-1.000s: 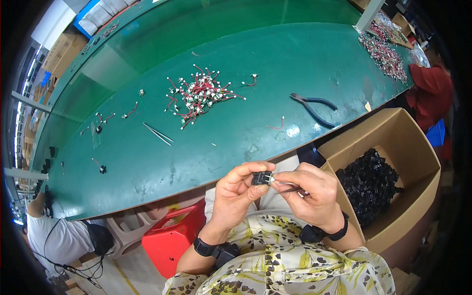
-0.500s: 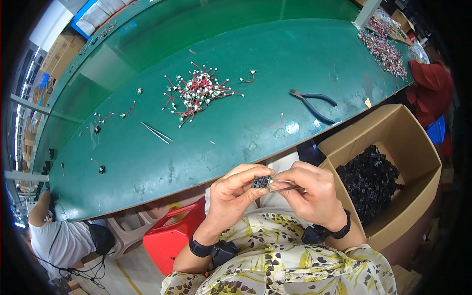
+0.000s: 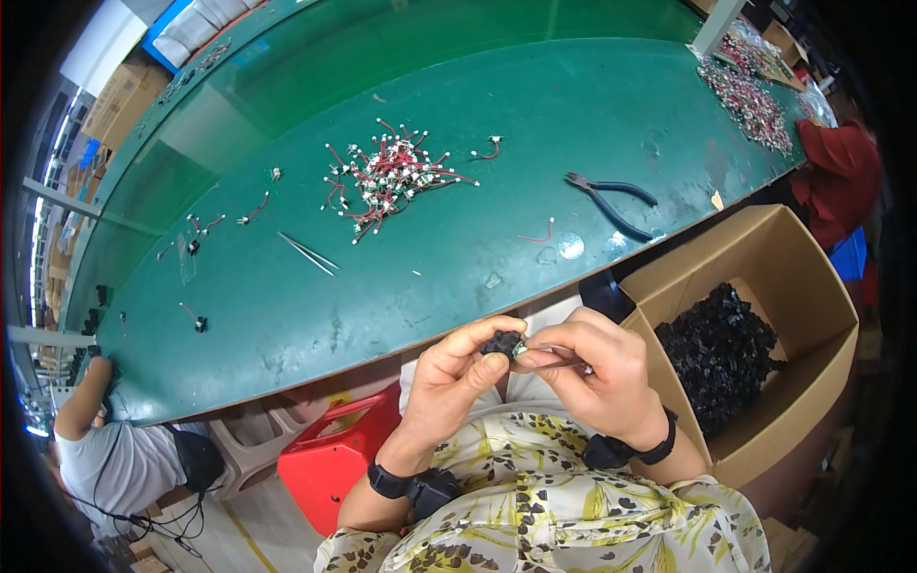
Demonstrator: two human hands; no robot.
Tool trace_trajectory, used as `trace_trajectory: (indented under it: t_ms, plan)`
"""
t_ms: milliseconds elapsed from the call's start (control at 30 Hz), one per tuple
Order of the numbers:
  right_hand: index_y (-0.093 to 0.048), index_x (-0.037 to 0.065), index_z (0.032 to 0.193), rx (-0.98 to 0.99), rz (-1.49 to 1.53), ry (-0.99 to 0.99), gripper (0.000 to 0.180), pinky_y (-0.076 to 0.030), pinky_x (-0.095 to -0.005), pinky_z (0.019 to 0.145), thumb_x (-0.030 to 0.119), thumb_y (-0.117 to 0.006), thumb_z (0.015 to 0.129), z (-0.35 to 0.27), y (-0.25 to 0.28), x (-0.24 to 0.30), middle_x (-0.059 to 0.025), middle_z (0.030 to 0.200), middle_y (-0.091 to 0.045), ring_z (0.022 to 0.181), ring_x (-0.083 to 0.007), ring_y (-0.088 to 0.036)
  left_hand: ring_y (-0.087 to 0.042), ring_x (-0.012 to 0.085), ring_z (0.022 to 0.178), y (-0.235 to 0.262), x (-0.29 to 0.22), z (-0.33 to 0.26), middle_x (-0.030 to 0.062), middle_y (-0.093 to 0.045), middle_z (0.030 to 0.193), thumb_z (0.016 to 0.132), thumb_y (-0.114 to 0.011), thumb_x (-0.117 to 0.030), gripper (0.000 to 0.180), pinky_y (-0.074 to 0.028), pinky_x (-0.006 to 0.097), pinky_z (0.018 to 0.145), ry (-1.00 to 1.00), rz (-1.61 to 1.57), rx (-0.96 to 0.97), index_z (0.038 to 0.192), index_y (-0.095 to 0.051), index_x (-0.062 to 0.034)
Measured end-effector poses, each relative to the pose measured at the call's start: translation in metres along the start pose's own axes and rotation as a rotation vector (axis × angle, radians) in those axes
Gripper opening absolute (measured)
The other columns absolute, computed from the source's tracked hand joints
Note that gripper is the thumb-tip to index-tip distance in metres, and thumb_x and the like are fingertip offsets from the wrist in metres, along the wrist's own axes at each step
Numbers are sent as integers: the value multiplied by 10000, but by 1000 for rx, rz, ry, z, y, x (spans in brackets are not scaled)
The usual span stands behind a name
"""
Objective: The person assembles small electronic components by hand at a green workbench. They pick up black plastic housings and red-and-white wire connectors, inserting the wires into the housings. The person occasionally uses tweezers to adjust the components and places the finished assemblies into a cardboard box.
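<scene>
My left hand pinches a small black plastic part between thumb and fingers, held over my lap just below the near edge of the green table. My right hand meets it from the right and grips a thin metal tool whose tip touches the black part. Both wrists wear dark bands. On the table beyond lies a pile of short red and white wires with connectors.
Tweezers and dark-handled pliers lie on the table. An open cardboard box of black parts stands at my right. A red stool is below. Another person sits at lower left; more wires lie far right.
Both hands stay together on the small black part; they have shifted only slightly, fingers working around it. Nothing on the table has moved.
</scene>
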State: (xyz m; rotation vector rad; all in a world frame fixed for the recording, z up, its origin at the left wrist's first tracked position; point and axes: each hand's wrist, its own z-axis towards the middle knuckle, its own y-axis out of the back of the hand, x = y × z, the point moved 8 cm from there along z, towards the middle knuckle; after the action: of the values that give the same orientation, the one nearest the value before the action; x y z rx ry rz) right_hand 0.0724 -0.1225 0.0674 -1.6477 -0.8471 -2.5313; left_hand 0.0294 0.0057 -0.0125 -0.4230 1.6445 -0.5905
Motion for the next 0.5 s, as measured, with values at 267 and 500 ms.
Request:
trace_trajectory:
  t_ms: [267, 500]
  plan:
    - [-683, 49, 912, 82, -206, 351, 316, -489, -295, 470, -38, -680, 609, -5, -5, 9, -32, 757, -613, 535, -177, -614, -584, 96, 987, 1, 9, -3, 41, -646, 1115, 949, -609, -90, 327, -457, 259, 903, 109, -18, 13, 1260, -585, 8]
    - [-687, 44, 953, 164, -61, 269, 308, -511, -288, 522, -28, -712, 655, 2, -11, -12, -42, 802, -606, 601, -177, -628, -623, 181, 1071, 9, 21, -1, 116, -657, 1151, 928, -632, -112, 417, -492, 331, 948, 196, -133, -12, 1305, -532, 35]
